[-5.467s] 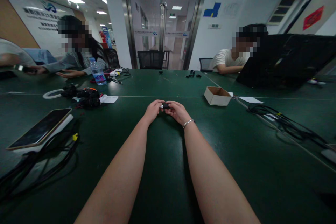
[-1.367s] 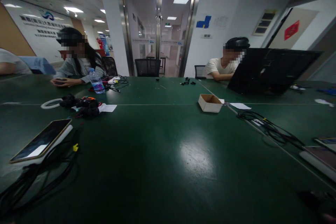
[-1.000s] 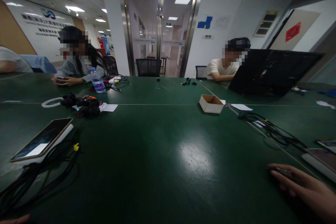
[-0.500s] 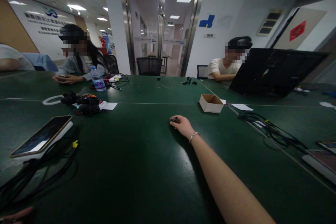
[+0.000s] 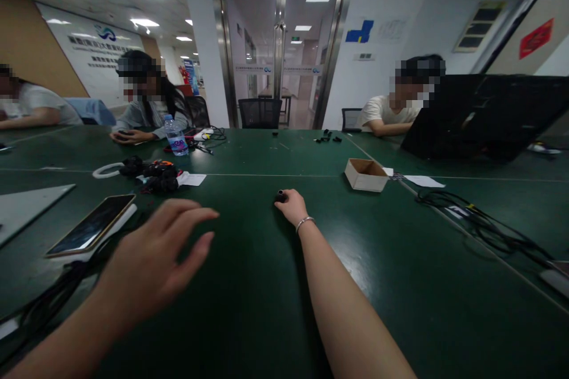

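Observation:
My right hand (image 5: 294, 207), with a bracelet at the wrist, is closed on a small black object (image 5: 280, 196) with a round, light-rimmed top. It is low over the middle of the green table (image 5: 249, 237); whether the object touches the surface I cannot tell. My left hand (image 5: 155, 251) hovers at the left, slightly blurred, thumb and fingers apart with nothing between them. Just beyond it lies a phone (image 5: 91, 225) on a white thing, with black cables (image 5: 53, 290) beside it.
An open cardboard box (image 5: 366, 181) stands right of centre. Farther right are coiled cables (image 5: 471, 213) and a large black monitor (image 5: 484, 118). A water bottle (image 5: 176, 136) and a tangle of black parts (image 5: 155, 174) lie to the left. Several people sit around the table.
My left hand has come up from the lower left corner into view. My right hand has shifted slightly left with the black object, whose round top now shows. The view has turned slightly left.

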Demonstrator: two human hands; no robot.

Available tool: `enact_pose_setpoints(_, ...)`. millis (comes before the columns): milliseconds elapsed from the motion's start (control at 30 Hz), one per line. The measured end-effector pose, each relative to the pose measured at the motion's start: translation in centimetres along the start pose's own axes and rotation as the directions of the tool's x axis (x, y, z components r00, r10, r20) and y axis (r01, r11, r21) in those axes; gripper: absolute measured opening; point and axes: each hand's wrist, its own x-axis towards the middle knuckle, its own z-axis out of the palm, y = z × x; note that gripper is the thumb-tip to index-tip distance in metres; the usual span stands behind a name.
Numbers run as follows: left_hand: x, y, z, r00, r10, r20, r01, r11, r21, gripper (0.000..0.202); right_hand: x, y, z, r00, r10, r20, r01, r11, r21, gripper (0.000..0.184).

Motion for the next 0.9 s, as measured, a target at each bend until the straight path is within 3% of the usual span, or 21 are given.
enact_pose_setpoints(67,3.8,1.3,4.3,0.986,0.091,0.140,-0.080,0.993,-0.084,0.031,0.0,0.1,0.3,1.000,-0.020,-0.022,0.021,1.000,0.018,0.025)
enact_pose_setpoints(133,7.4,2.3,9.2,0.975,0.130,0.180,-0.102,0.982,-0.157,0.034,0.1,0.3,0.5,0.997,-0.075,-0.035,0.078,0.994,0.081,0.021)
enact_pose_setpoints(233,11.1,2.7,15.7,0.966,0.045,0.254,0.024,0.965,-0.261,0.038,0.3,0.7,0.2,0.991,-0.116,-0.061,0.126,0.969,0.212,0.016)
enact_pose_setpoints(333,12.4,2.0,19.5,0.962,0.011,0.274,0.127,0.868,-0.481,0.024,0.6,1.1,-0.5,0.989,-0.095,-0.109,0.117,0.970,0.214,0.010)
enact_pose_setpoints(533,11.3,-0.2,22.5,0.968,-0.143,0.205,0.249,0.636,-0.731,0.015,0.9,1.1,-0.7,0.980,-0.176,-0.090,0.184,0.979,0.086,0.015)
enact_pose_setpoints(767,11.5,-1.8,23.9,0.909,-0.281,0.307,0.387,0.298,-0.873,0.012,0.7,0.8,-0.4,0.957,-0.278,-0.080,0.285,0.954,0.096,0.022)
enact_pose_setpoints(900,11.5,-1.9,24.0,0.898,-0.292,0.328,0.406,0.268,-0.873,0.013,0.8,0.8,-0.4,0.968,-0.235,-0.089,0.248,0.951,0.185,0.026)
